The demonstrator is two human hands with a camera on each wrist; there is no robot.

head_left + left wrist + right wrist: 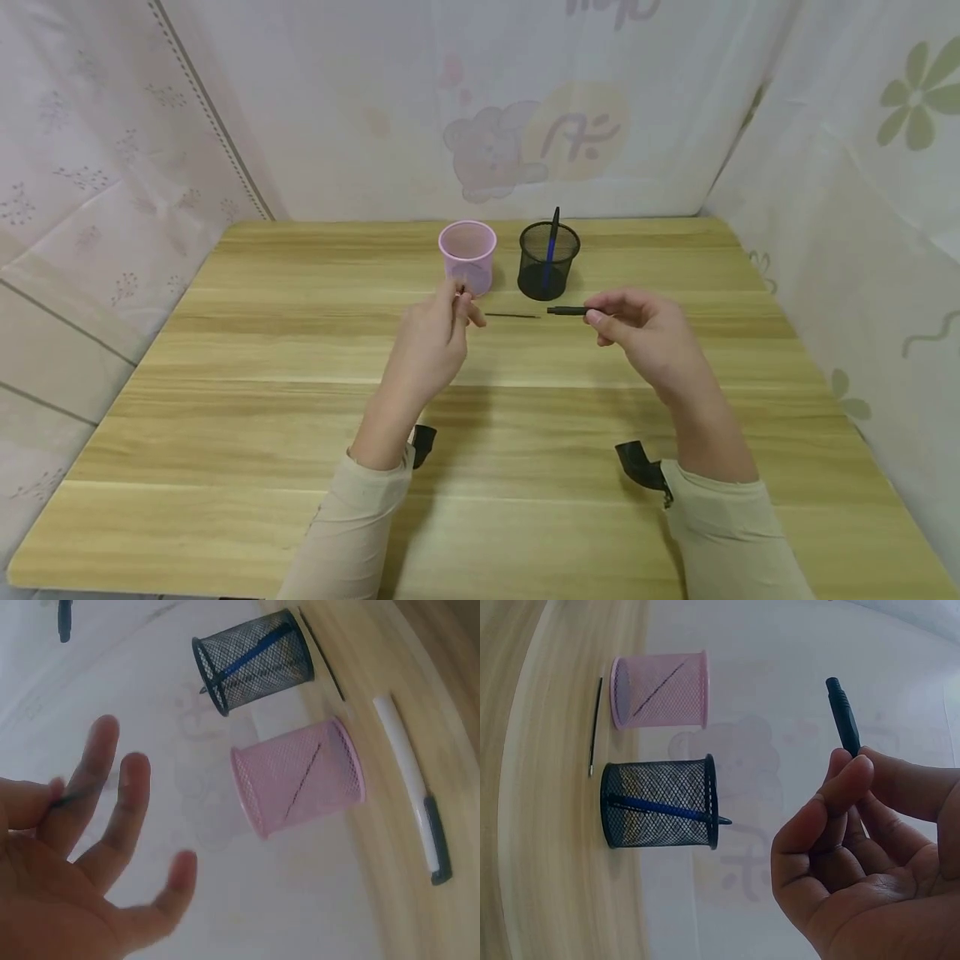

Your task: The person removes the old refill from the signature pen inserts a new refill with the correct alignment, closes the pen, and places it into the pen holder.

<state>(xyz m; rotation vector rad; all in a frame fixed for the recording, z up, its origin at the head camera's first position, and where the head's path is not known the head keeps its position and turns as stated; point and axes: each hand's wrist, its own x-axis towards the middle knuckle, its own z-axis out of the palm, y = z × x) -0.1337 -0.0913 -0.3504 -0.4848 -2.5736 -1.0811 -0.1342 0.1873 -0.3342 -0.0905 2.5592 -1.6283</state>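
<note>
In the head view my left hand [435, 342] is raised in front of the pink mesh cup [480, 279]. Its thumb and index finger pinch a small dark piece [67, 800], blurred and mostly covered, so its kind is unclear; the other fingers spread apart. My right hand [645, 329] holds a black pen barrel piece [841, 716] between thumb and fingertips, its ridged narrow end pointing away from the hand, toward the left in the head view. Between the hands, a thin dark pen refill [512, 316] lies on the table, touched by neither.
A black mesh cup [531, 279] stands right of the pink one, with a blue-and-black pen [553, 233] leaning in it. Through the pink mesh a thin dark line shows. A white pen with a black clip [409, 780] lies on the wooden table [262, 350]. Curtains surround it.
</note>
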